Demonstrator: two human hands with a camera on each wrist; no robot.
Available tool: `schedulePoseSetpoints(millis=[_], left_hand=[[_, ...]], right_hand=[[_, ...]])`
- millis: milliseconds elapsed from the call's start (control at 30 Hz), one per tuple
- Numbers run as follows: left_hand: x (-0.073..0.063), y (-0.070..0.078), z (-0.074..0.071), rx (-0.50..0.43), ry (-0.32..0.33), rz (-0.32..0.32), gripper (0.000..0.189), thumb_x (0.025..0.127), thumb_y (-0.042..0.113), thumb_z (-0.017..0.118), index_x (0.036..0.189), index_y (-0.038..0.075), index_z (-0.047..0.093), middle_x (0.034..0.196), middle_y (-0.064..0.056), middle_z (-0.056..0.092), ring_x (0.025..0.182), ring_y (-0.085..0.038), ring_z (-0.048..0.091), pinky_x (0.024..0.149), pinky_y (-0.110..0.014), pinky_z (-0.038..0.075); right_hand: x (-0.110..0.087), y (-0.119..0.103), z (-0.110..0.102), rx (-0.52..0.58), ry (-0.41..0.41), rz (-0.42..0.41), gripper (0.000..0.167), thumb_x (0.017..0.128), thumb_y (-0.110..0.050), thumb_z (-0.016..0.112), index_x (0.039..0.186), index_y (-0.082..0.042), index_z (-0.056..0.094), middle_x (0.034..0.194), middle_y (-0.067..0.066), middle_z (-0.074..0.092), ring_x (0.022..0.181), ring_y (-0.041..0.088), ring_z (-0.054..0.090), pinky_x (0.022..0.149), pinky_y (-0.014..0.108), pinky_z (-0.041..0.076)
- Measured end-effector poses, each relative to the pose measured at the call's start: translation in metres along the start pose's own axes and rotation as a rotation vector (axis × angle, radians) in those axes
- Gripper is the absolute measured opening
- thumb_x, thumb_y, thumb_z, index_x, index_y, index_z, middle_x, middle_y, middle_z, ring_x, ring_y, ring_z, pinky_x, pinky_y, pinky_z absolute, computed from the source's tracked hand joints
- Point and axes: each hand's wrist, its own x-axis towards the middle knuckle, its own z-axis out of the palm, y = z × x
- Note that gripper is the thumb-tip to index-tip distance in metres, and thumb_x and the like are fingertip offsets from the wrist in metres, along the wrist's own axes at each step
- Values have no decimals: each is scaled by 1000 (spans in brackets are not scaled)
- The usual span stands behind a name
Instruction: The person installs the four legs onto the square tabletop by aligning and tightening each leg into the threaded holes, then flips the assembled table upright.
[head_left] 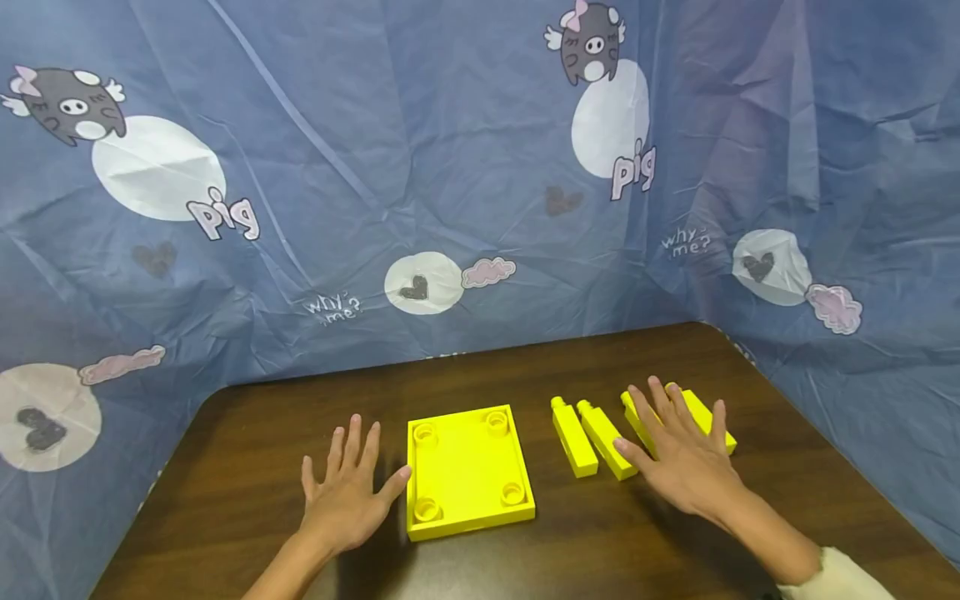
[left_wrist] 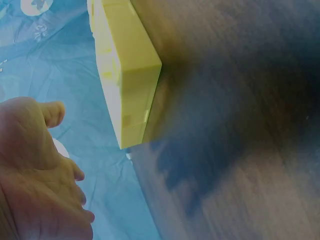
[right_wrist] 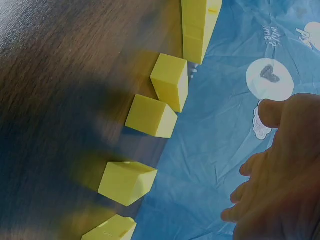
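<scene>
A square yellow tray-like panel (head_left: 468, 471) with a raised rim and a round socket near each corner lies on the table. Left of it, my left hand (head_left: 347, 496) hovers with fingers spread, its thumb tip overlapping the panel's edge in the head view. Several yellow square pegs (head_left: 576, 440), each with a round knob at its far end, lie to the right of the panel. My right hand (head_left: 682, 458) is spread above the right-hand pegs and partly hides two of them. In the right wrist view, the blunt ends of the pegs (right_wrist: 150, 115) show below the raised palm. Both hands hold nothing.
The dark brown wooden table (head_left: 585, 550) has rounded far corners. A blue printed cloth (head_left: 465, 167) hangs behind and beside it, close to the table's back edge.
</scene>
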Motion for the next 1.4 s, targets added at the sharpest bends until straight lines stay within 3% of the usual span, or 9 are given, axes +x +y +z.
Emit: schedulePoseSetpoints(millis=[167,433,700,933,1133,1400], left_hand=[[-1,1,3,-19,38,10,86,95,65,34,155,10,7,159,-17,-10,144,-42,-8,99,-71,-14],[-2,2,10,-101,92,33,87,94,63,42,154,6,16,160,-20,0,144,-42,1,101,-70,-9],[-2,4,19,-154,165,47,81,91,54,58,150,6,30,158,-17,18,141,-37,19,103,-63,1],[-5,5,25,-177,209,54,74,88,48,66,145,9,41,155,-15,28,137,-36,27,102,-59,7],[-4,6,31,-201,189,57,75,85,49,68,143,9,43,155,-15,28,137,-37,26,101,-61,7],[-4,7,39,-287,156,49,77,83,45,73,142,7,43,151,-16,34,134,-35,30,98,-60,9]], right_hand=[[1,-3,3,-4,14,-11,76,97,-60,37,155,-15,16,160,17,7,141,47,16,99,70,-17],[3,-2,10,15,8,-29,77,96,-60,39,155,-15,18,160,18,9,140,49,15,99,70,-15],[4,5,18,173,-52,-79,80,94,-55,50,156,-17,15,160,17,8,141,48,10,99,72,-10],[5,8,26,213,-54,-145,80,93,-47,58,155,-18,18,159,19,10,141,48,10,100,72,-10],[11,11,30,243,-65,-178,88,87,-35,70,155,-20,16,160,16,9,143,44,10,101,72,-9],[20,11,42,218,-32,-234,99,74,-20,83,154,-17,24,159,14,18,139,43,24,103,69,2]])
